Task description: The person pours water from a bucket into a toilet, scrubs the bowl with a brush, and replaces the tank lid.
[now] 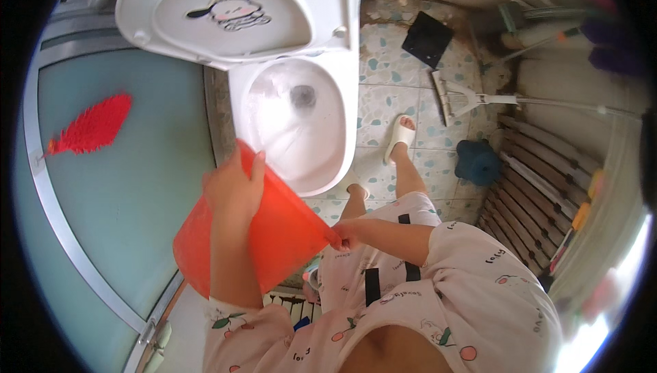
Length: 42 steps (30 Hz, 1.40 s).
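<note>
An orange-red plastic basin (279, 219) is tilted beside the front left edge of a white toilet bowl (333, 167). My left hand (233, 188) grips its rim near the toilet, thumb on the edge. Lower down, at the corner of the rim by my lap, my right hand (346, 234) pinches it. The basin's inside is mostly hidden from me. In the toilet, streaks of water run toward the drain. The toilet lid (169, 3), with a cartoon dog on it, stands raised.
A frosted glass door (133, 198) with a red ornament (97, 124) is at left. On the tiled floor at right are a squeeze mop (462, 98), a black square mat (427, 39), a blue-green stool (477, 162) and a slatted wooden rack (534, 188).
</note>
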{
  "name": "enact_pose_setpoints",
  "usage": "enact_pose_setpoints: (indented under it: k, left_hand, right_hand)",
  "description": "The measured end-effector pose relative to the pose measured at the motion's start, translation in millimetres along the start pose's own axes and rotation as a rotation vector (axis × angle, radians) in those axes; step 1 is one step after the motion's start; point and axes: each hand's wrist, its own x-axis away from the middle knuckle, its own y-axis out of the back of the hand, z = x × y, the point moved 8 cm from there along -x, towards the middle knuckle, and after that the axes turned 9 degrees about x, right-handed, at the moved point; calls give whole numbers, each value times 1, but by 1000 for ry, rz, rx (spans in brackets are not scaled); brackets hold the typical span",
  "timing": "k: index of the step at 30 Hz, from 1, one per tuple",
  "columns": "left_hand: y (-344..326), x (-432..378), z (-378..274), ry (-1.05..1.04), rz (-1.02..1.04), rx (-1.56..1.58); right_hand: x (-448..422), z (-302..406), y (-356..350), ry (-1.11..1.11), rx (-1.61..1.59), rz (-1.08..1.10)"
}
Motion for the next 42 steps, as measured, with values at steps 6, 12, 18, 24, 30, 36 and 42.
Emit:
enact_pose_setpoints:
  k: [6, 12, 18, 24, 30, 36, 42]
  left_hand:
    - [38, 72, -66, -225, -162, 305]
    - [46, 109, -143, -569, -133, 682]
    - [22, 82, -181, -589, -92, 1023]
    - [-17, 43, -182, -406, -53, 1118]
    - [-38, 20, -149, -250, -141, 1073]
    - [6, 8, -129, -254, -310, 995]
    - [137, 8, -134, -493, -864, 721]
  right_hand:
    - [133, -8, 31, 578, 234, -244]
    - [319, -46, 92, 1042, 79, -511]
    - [460, -36, 185, 1419, -87, -1097]
    - [493, 141, 355, 1459, -384, -1467]
    - [476, 271, 371, 1499, -890, -1067]
    - [426, 314, 390, 1171, -444, -1001]
    - [541, 297, 242, 2028, 107, -1338]
